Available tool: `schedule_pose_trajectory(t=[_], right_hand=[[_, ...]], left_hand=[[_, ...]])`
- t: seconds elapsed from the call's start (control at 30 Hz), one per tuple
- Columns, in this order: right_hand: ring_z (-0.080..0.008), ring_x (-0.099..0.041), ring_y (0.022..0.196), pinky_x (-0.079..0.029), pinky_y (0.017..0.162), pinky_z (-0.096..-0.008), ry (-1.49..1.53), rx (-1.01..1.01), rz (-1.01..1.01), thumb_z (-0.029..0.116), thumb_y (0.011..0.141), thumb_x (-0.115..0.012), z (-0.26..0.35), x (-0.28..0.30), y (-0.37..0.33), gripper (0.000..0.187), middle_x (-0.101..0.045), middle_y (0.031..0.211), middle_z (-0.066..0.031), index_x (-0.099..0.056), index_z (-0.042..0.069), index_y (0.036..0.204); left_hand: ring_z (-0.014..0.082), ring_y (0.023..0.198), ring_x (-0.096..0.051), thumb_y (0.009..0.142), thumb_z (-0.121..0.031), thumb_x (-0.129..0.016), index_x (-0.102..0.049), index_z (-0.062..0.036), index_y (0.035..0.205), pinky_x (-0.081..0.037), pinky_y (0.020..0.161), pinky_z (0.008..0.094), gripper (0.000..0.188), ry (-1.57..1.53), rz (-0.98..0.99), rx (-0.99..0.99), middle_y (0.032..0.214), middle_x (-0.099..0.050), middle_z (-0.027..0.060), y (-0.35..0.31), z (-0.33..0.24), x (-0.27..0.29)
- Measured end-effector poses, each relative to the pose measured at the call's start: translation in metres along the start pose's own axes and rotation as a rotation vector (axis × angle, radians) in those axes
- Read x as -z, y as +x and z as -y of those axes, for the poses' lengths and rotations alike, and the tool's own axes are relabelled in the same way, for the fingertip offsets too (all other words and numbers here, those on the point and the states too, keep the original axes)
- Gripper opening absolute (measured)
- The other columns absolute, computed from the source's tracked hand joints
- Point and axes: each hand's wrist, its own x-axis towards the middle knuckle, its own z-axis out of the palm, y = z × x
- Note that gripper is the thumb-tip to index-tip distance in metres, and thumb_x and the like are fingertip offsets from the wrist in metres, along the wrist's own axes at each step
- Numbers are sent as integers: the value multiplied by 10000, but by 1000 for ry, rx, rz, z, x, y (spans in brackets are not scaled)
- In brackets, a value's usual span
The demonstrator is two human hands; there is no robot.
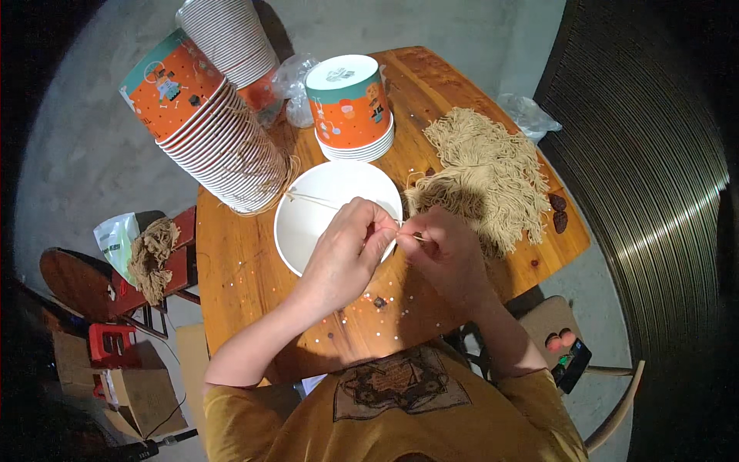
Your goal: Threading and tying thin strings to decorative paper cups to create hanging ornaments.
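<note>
"Pinching what, that left hand (pixel 350 240)?"

"The cord (pixel 312 199), near the middle of the frame, between thumb and finger. The right hand (pixel 453 258) is just beside it, drawn in narrow on what looks like a short end of the same strand."

"So which step is this?"

"Working the cord at the fingertips, perhaps knotting it, I'd judge. I can't make out a knot."

"Where does the rest run?"

"Up and left across the bowl (pixel 296 235), to its rim."

"And the next move calls for?"

"A firm pinch from both sides and even tension, I think; so thin a strand could slip."

"What's farther out?"

"Yarn (pixel 500 169) heaped right of centre on the table (pixel 254 277), upturned tubs (pixel 346 115) at upper centre, and a leaning stack (pixel 219 154) at upper left."
</note>
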Motion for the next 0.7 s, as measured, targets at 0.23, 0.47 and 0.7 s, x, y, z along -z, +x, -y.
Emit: schedule_pose_trajectory(t=[0.23,0.47,0.7], right_hand=[[-217,-594,663,-492,575,-338,-53,273,-84,48,686,-688,-9,-4,-1,254,-570,805,-55,-529,88,880],[-259,-611,710,-506,613,-362,-112,150,39,111,763,-692,0,6,-5,233,-602,848,-73,-545,86,943],[-239,-550,594,-448,540,-338,-123,286,-70,73,766,-696,-6,-2,-2,199,-577,767,-65,-572,81,922]], left_hand=[[328,839,-494,885,-56,-541,-459,2,902,-416,757,372,102,240,-51,-199,854,-481,153,-4,3,-3],[365,834,-470,866,-13,-500,-431,21,899,-393,741,436,84,250,-67,-213,847,-455,186,-3,6,1],[339,815,-492,846,-24,-562,-469,6,897,-410,722,391,110,321,-97,-255,839,-482,154,-6,6,0]])
